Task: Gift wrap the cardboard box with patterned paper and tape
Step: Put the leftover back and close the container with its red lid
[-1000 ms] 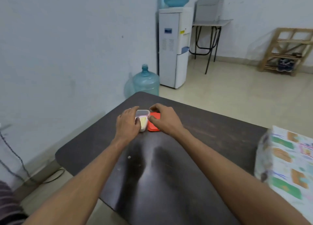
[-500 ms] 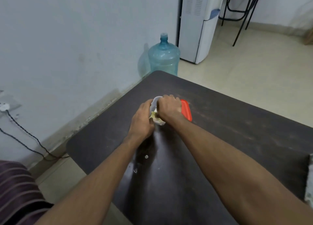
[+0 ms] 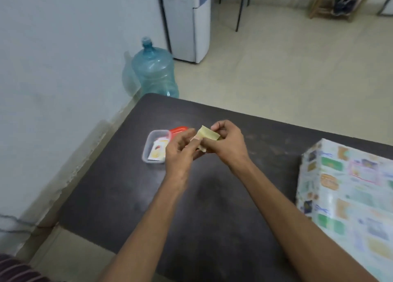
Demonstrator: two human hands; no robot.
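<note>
1. The fingertips (image 3: 196,141) of the left hand (image 3: 180,152) are curled in and pinch at the near edge of the tape roll (image 3: 209,134); I judge they are feeling for the loose end.
2. The right hand (image 3: 228,143) has its fingers curled round the roll from the far side and holds it clear above the table (image 3: 212,218).
3. The roll is pale yellow and sits between the two hands. Motion blur hides whether any strip is lifted yet.
4. The box (image 3: 348,196), covered in patterned paper, stands on the table well apart to the right of both hands (the frame edge cuts it off). Its long axis seems to run from far to near. It is nearer the right hand, so the tape must travel rightward to reach it.
5. Just left of the hands lies a clear plastic container (image 3: 146,152) with small printed cards inside, and a red lid (image 3: 179,130) touches its far right side.
6. Count: two hands, one tape roll, one wrapped box, one container, one lid.
</note>
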